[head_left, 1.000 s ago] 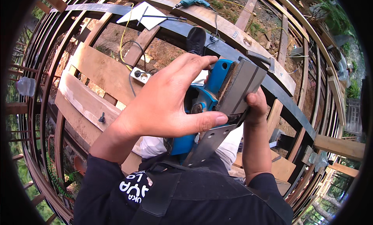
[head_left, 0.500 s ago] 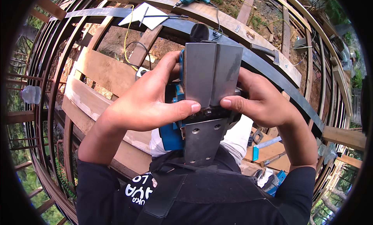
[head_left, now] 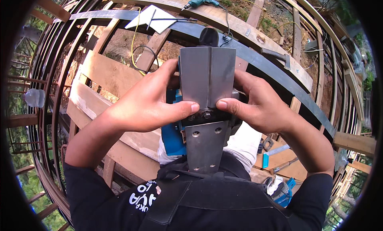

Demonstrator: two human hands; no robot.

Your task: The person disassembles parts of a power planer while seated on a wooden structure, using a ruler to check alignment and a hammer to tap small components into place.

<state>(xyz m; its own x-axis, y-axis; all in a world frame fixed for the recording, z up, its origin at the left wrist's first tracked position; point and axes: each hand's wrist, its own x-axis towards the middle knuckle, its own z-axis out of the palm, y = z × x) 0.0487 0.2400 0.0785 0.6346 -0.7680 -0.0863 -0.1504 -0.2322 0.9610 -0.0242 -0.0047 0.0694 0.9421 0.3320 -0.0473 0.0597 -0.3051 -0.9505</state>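
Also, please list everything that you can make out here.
Electric hand planer: one, blue and grey, centre
Power drill: one, teal, top centre
Hatchet or hammer: one, grey, upper right
Flat sheet: one, white, upper left
Rods: two, black, across sheet
Steel beam: one, grey, beyond planer
Cable: count unclear, yellow, upper left
Try square: one, blue-handled, lower right
Plastic container: one, clear, far left
Wooden planks: several, brown, all around
Probable power tool: one, blue, bottom right
Trousers: one pair, white, below planer
Shirt: one, black, bottom
Left hand: one, bare, planer's left
Right hand: one, bare, planer's right
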